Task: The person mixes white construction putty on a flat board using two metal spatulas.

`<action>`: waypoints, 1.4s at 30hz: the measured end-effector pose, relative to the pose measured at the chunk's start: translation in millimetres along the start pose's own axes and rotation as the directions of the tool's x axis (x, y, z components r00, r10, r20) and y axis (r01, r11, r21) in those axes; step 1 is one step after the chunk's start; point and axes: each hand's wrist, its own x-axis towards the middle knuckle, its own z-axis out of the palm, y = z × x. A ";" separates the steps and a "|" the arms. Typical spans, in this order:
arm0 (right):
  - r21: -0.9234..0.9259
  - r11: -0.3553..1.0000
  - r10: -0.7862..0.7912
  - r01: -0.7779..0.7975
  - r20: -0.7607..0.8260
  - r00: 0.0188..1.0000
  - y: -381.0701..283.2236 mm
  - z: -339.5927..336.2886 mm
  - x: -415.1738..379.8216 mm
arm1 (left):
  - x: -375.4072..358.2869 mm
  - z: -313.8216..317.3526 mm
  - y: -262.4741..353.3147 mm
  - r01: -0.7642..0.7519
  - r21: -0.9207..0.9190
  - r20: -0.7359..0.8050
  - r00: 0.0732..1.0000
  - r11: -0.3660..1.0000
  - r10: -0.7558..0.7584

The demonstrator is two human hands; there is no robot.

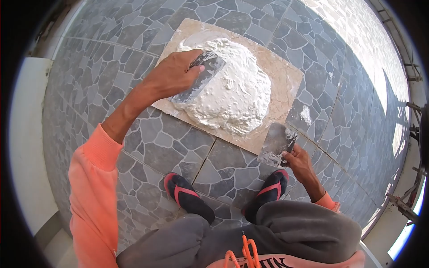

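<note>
A thick mound of white paste (237,89) lies on a square beige tile (286,80) on the floor. My left hand (176,73) is closed around a dark, flat scraper (210,67), whose blade touches the left side of the mound. Near the tile's front right corner, my right hand (298,161) grips a second scraper (276,142) by its edge. Smears of white paste cover the blade of this one, which is held tilted beside the tile. Part of the left scraper's grip is hidden behind my fingers.
Stone-patterned grey floor tiles (170,143) surround the beige tile, with a white splatter (305,115) to its right. My feet in flip-flops (187,194) are just in front of it. A pale wall (29,134) stands at the left; sunlight falls across the upper right.
</note>
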 end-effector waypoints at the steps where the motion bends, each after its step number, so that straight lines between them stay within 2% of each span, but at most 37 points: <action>1: 0.031 0.999 0.017 -0.017 -0.025 1.000 6.5 -1.9 -0.9 | -0.1 0.4 0.5 0.004 0.001 0.010 1.000 1.000 -0.004; 3: 0.097 0.994 0.054 -0.046 -0.078 0.996 16.4 -5.7 -2.1 | 1.6 1.7 4.8 0.009 0.021 0.042 0.999 1.000 -0.010; 6: 0.304 0.950 0.099 -0.066 -0.092 0.991 28.0 0.6 4.4 | 8.4 6.9 7.9 -0.027 0.018 0.067 0.997 0.999 0.026; 10: 0.282 0.958 0.083 -0.052 -0.098 0.992 55.0 18.2 22.8 | 16.1 18.7 14.0 -0.143 0.000 0.015 0.990 0.990 0.143; 12: 0.252 0.966 0.085 -0.056 -0.106 0.991 56.6 32.1 31.2 | 18.4 20.5 21.6 -0.142 -0.015 0.059 0.988 0.990 0.142; 13: 0.301 0.953 0.070 -0.041 -0.086 0.994 50.8 40.5 33.3 | 18.7 21.3 25.7 -0.140 -0.021 0.080 0.987 0.990 0.141; 16: 0.317 0.945 0.120 -0.081 -0.105 0.987 46.8 58.2 44.7 | 17.3 26.1 30.8 -0.167 -0.018 0.077 0.983 0.986 0.168; 20: 0.336 0.937 0.137 -0.097 -0.100 0.985 31.9 74.9 52.9 | 14.3 29.6 36.9 -0.132 -0.020 0.115 0.984 0.991 0.133; 23: 0.477 0.876 0.107 -0.064 -0.064 0.992 20.7 84.3 55.1 | 12.8 35.6 37.7 -0.140 -0.024 0.124 0.982 0.990 0.142; 26: 0.510 0.860 -0.017 0.017 -0.006 1.000 28.6 83.7 65.0 | 11.9 43.3 41.5 -0.141 -0.027 0.138 0.980 0.990 0.143; 29: 0.553 0.830 -0.085 0.070 0.000 0.996 6.1 88.3 59.6 | 12.6 50.6 47.3 -0.134 -0.032 0.157 0.978 0.991 0.137; 34: 0.440 0.892 -0.125 0.106 0.013 0.992 -16.1 91.0 66.2 | 11.0 66.2 55.8 -0.119 -0.054 0.140 0.982 0.991 0.126; 38: 0.394 0.913 -0.119 0.103 0.016 0.993 -37.2 91.7 65.7 | 16.6 72.6 64.7 -0.062 -0.043 0.251 0.965 0.997 0.071; 42: 0.320 0.943 -0.113 0.095 0.037 0.993 -55.8 90.4 66.1 | 21.2 82.1 64.1 -0.063 -0.050 0.273 0.959 0.997 0.075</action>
